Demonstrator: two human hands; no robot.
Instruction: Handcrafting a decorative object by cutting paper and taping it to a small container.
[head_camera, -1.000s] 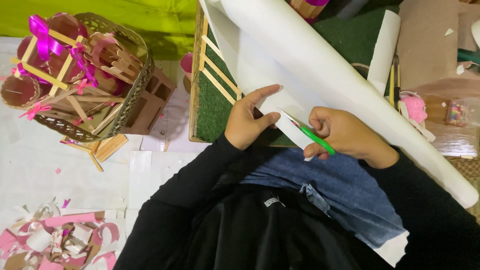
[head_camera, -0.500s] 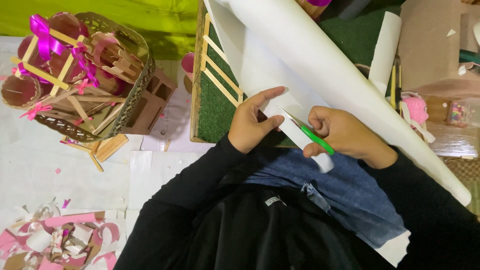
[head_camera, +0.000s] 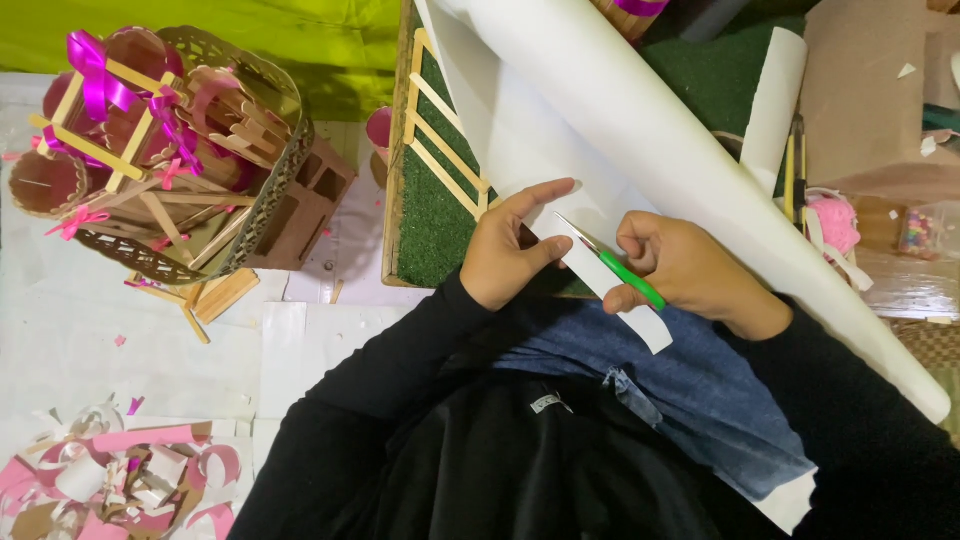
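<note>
Fingers of the right hand (head_camera: 690, 275) are wrapped around green-handled scissors (head_camera: 612, 263), blades on a white paper strip (head_camera: 610, 290). Left hand (head_camera: 510, 250) pinches that strip's edge, over the lap beside the big paper roll (head_camera: 700, 160).

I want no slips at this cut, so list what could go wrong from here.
1. The left hand pins the white paper sheet right beside the blade of the green-handled scissors in the right hand; a thumb could get nicked.
2. The sheet hangs off a big loose roll, which may shift and skew the cut.
3. The narrow cut strip dangles over the lap and might tear.
</note>
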